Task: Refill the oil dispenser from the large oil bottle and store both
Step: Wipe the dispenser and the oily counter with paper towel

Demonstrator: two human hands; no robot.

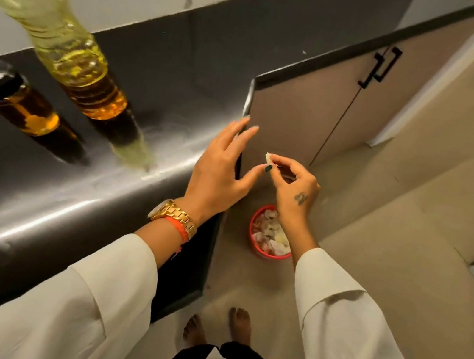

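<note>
Dispenser (8,92) at far left on the dark counter (163,51), upright, black top, amber oil in the lower part. Just right of it, not touching, the big oil bottle (65,37), also upright on the counter, clear plastic with yellow oil; its top runs out of the upper left corner, cap not seen. Both bottles well left of the hands, neither touched. Left hand (221,173) hovers at the counter's right edge near the corner, fingers spread and straight, holding nothing; can't tell if the fingertips touch the edge. Gold watch (173,215) and an orange thread on that wrist, cream sleeve (90,296) below. Right hand (294,185) just right of the left one, off the counter and over the floor, fingers curled, thumb and forefinger pinching a small pale scrap (268,157); can't tell what it is. Small tattoo on the back of that hand. Below the right hand, on the floor, a red bin (257,218) with pale crumpled waste inside, partly hidden by the wrist. Beige cabinet (319,108) with black handles at far right under the counter's return. Bare feet at the bottom, on beige tile.
</note>
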